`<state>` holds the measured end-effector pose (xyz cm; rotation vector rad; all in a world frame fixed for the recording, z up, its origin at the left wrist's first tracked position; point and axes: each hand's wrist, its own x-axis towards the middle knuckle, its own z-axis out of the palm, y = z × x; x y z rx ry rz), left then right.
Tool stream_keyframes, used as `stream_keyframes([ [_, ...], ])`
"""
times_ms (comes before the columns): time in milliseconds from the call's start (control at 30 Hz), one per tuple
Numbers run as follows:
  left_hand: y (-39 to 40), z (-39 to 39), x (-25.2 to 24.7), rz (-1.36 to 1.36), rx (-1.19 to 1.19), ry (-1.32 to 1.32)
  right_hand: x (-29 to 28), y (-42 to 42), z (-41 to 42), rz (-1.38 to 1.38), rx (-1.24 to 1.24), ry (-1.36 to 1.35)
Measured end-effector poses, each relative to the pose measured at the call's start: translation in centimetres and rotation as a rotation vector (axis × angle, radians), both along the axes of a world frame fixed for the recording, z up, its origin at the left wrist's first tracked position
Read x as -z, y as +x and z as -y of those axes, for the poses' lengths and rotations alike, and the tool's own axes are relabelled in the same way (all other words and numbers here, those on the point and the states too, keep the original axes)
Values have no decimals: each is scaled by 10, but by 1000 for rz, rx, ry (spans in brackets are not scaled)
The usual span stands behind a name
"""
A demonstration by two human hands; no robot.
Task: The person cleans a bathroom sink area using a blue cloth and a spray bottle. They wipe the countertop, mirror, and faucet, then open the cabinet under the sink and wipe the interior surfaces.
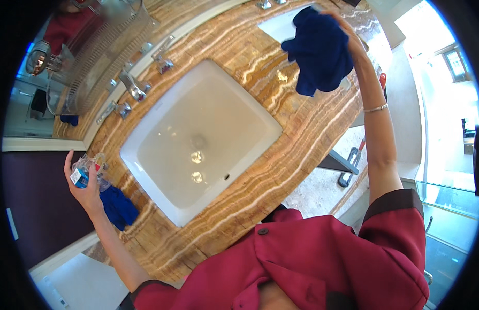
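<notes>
My right hand (350, 37), raised at the upper right, grips a bunched dark blue cloth (320, 52) that hangs over the counter and partly covers a second white basin (276, 25). At the left, my left hand (84, 186) holds a clear plastic packet (82, 162) with a small blue-and-white box (80, 177) in it or against it. Below that hand, another blue cloth (118, 207) lies crumpled on the marble counter. Between my hands is a rectangular white sink (200, 143) with cloudy-looking contents or a shaded bottom; which one I cannot tell.
Chrome taps (134, 87) stand behind the sink, along the mirror (103, 66). The brown veined marble counter (239, 197) surrounds the basin. A grey drawer or panel edge (338, 162) juts out under the counter. Beside it, a red-handled tool (350, 166) stands on the floor.
</notes>
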<state>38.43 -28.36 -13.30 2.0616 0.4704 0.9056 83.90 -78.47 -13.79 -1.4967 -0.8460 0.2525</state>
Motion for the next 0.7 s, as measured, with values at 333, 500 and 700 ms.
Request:
stream_keyframes([
  [333,-55,106,32,-169,30,-53,158,-178,41,762,415,-889],
  [500,-126,118,28,-126,-28,-107,143,-349,1,704,414,-761],
  [700,-177,141,31,-60,-22,-126,154,-570,-142,681,-259,-347],
])
